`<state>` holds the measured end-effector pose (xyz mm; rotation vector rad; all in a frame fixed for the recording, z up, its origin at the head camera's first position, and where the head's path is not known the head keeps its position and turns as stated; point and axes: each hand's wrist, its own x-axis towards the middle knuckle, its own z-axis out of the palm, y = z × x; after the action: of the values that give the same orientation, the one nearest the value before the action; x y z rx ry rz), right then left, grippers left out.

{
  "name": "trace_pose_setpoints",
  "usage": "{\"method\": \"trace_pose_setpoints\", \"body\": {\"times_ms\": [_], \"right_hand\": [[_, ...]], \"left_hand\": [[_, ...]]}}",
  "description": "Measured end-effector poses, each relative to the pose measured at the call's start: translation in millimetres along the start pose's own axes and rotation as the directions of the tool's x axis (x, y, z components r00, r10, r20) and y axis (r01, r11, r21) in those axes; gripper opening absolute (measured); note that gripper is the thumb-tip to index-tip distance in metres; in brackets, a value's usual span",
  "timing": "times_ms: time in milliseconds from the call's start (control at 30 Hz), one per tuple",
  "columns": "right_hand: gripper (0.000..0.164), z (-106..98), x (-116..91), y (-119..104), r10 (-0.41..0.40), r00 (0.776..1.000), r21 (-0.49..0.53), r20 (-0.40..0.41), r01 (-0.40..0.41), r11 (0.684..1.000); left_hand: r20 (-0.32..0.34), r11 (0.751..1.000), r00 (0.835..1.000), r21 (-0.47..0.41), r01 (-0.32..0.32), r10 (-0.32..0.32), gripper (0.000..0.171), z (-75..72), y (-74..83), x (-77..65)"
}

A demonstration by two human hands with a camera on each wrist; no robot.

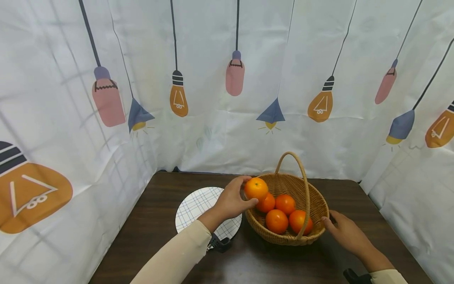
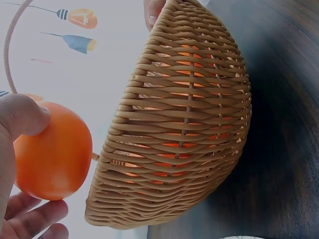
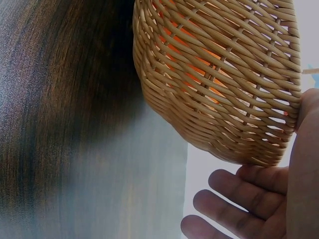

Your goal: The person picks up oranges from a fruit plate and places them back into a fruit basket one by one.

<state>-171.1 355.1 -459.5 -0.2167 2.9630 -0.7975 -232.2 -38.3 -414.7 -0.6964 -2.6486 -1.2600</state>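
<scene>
My left hand point(image 1: 228, 203) grips an orange point(image 1: 257, 188) at the left rim of a round wicker basket point(image 1: 260, 232). In the left wrist view the thumb presses on top of this orange point(image 2: 55, 154), with fingers under it, beside the basket's woven side point(image 2: 174, 119). Several more oranges point(image 1: 277, 221) lie inside the basket, partly overlapped by its arched handle point(image 1: 306, 185). At the right rim, my right hand point(image 1: 349, 234) holds the basket, thumb over the edge. The right wrist view has its other fingers point(image 3: 224, 209) spread below the weave point(image 3: 219, 89).
A round white plate point(image 1: 193, 207) with a blue grid pattern lies left of the basket, partly covered by my left arm. Both stand on a dark wooden table point(image 1: 142, 236). White curtains point(image 1: 213, 138) printed with lamps hang around the table's back and sides.
</scene>
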Motion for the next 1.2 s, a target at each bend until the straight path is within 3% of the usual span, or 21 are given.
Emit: {"method": "trace_pose_setpoints", "body": {"times_ms": [700,1200], "right_hand": [[0.076,-0.6,3.3,0.5,0.014,1.000,0.019,0.019,-0.014,1.000],[0.078,-1.3,0.9,0.0,0.016,0.999,0.019,0.031,-0.016,1.000]], "left_hand": [[0.044,0.999,0.999,0.051,-0.018,0.015,0.064,4.3,1.9,-0.2],[0.011,0.999,1.000,0.053,0.002,-0.002,0.058,-4.2,-9.4,-15.4]]}}
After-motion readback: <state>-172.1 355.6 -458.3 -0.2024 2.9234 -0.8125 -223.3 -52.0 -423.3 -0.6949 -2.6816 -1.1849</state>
